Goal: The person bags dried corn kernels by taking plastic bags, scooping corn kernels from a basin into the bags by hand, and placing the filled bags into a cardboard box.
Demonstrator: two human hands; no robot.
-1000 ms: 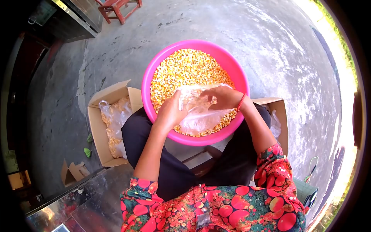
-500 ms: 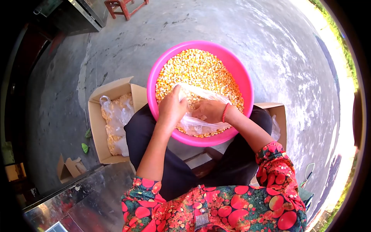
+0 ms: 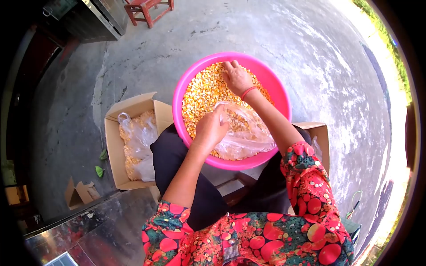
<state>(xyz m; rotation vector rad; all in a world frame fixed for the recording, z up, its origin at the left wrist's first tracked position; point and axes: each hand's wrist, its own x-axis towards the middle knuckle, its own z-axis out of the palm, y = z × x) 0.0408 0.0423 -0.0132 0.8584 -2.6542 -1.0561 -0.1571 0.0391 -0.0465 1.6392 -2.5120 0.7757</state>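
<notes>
A pink basin (image 3: 285,95) full of yellow corn kernels (image 3: 202,86) rests on my lap. My left hand (image 3: 212,127) is closed on the rim of a clear plastic bag (image 3: 244,144), which lies over the near part of the kernels with its mouth toward the far side. Kernels show through the thin plastic. My right hand (image 3: 238,80), with a red bead bracelet on the wrist, is out of the bag and reaches to the far side of the basin. Its fingers are stretched out and apart at the kernels; the fingertips are partly hidden.
On the left stands an open cardboard box (image 3: 113,148) holding plastic bags of corn (image 3: 141,137). Another cardboard box (image 3: 323,144) is by my right knee, partly hidden. A red wooden stool (image 3: 148,11) stands on the concrete floor at the top.
My right hand has come out of the bag and moved to the kernels at the basin's far side. My left hand still grips the bag's rim, slightly farther right.
</notes>
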